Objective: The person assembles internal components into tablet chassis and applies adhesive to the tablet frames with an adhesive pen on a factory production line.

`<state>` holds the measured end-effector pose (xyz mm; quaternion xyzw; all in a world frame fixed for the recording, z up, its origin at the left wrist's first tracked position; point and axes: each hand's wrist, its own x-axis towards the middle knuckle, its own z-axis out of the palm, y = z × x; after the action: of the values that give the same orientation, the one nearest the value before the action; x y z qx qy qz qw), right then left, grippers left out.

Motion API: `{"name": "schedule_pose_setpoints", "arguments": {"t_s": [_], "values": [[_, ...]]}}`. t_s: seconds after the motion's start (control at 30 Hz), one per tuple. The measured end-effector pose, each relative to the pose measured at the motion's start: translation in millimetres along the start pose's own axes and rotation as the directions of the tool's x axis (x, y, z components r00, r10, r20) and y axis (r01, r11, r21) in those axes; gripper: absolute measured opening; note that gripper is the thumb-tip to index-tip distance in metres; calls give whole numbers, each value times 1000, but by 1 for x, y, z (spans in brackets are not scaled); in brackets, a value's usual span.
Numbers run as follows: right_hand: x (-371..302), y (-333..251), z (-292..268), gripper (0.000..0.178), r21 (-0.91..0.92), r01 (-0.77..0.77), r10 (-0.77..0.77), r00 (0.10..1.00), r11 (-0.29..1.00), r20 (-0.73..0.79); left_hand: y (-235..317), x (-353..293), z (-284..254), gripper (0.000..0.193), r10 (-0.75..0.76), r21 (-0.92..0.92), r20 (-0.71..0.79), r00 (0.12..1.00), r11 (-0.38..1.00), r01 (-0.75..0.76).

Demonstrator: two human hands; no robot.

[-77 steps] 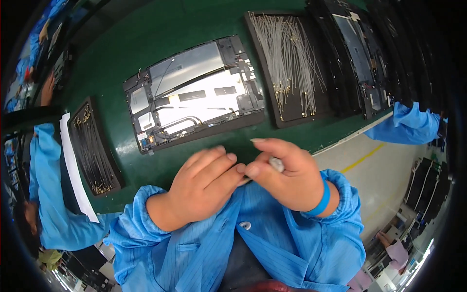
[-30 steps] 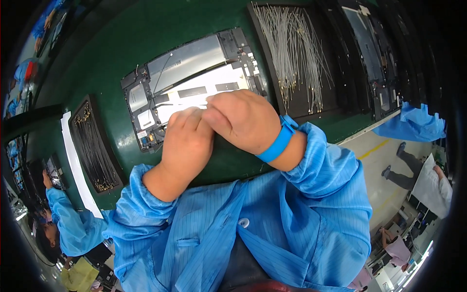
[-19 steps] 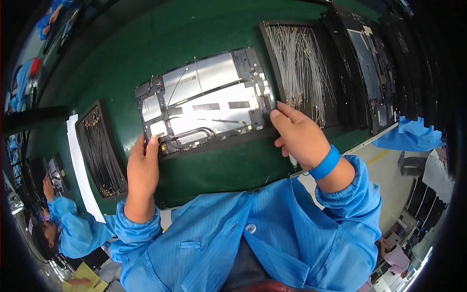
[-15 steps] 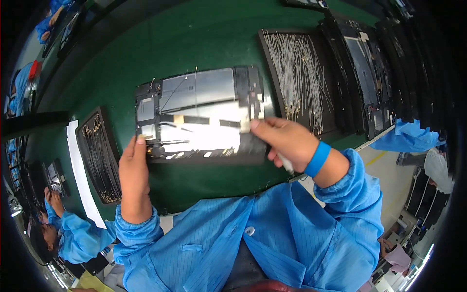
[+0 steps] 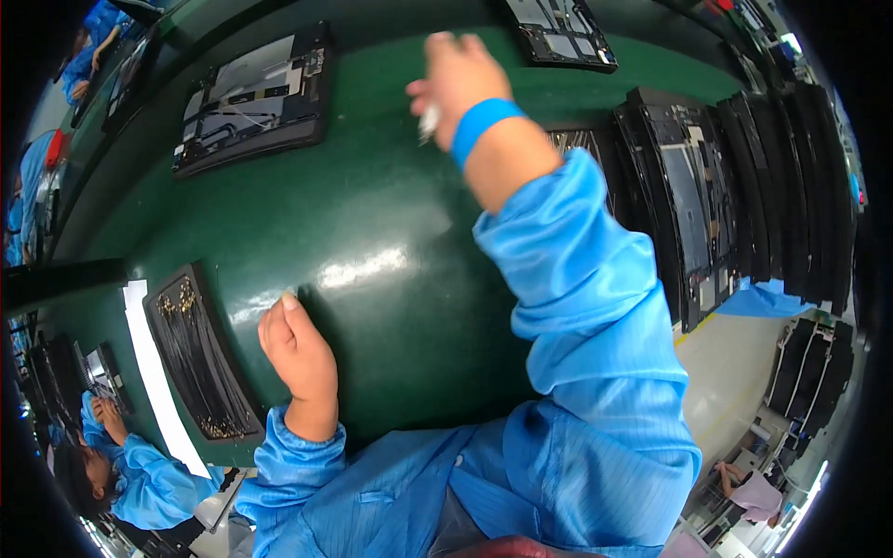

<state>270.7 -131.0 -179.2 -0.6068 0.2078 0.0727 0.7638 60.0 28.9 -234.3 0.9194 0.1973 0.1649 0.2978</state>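
Note:
My right hand point(image 5: 465, 88), with a blue wristband point(image 5: 486, 121), reaches over the far middle of the green table point(image 5: 400, 344). Its fingers are curled around a small white pen-like tool point(image 5: 429, 123), mostly hidden in the palm. My left hand point(image 5: 299, 352) hovers near the table's front, its fingers curled in and the thumb on top; nothing shows in it. At the far left lies an opened tablet-like device point(image 5: 251, 98) in a dark foam tray, with grey panels and dark strips inside. Neither hand touches it.
A similar device point(image 5: 563, 33) lies at the far right. Dark trays stand upright in a row point(image 5: 781, 186) on the right, beside a cable tray point(image 5: 586, 144) partly behind my arm. Left are a tray of black cables point(image 5: 200, 358), a white strip point(image 5: 163, 372) and a co-worker point(image 5: 149, 456).
The tablet-like device has left both hands and now lies at the far left. My right hand has swung far forward with the tool; my left hand has closed and moved slightly nearer me.

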Motion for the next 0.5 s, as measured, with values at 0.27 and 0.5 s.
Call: {"name": "schedule_pose_setpoints", "arguments": {"t_s": [0.27, 0.5], "values": [[116, -9, -100, 34, 597, -85, 309, 908, 798, -283, 10, -1, 0, 21, -148, 29, -33, 988, 988, 149], [110, -19, -82, 26, 435, -186, 241, 968, 881, -74, 12, 0, 0, 18, -90, 66, 3, 996, 994, 90]]}}
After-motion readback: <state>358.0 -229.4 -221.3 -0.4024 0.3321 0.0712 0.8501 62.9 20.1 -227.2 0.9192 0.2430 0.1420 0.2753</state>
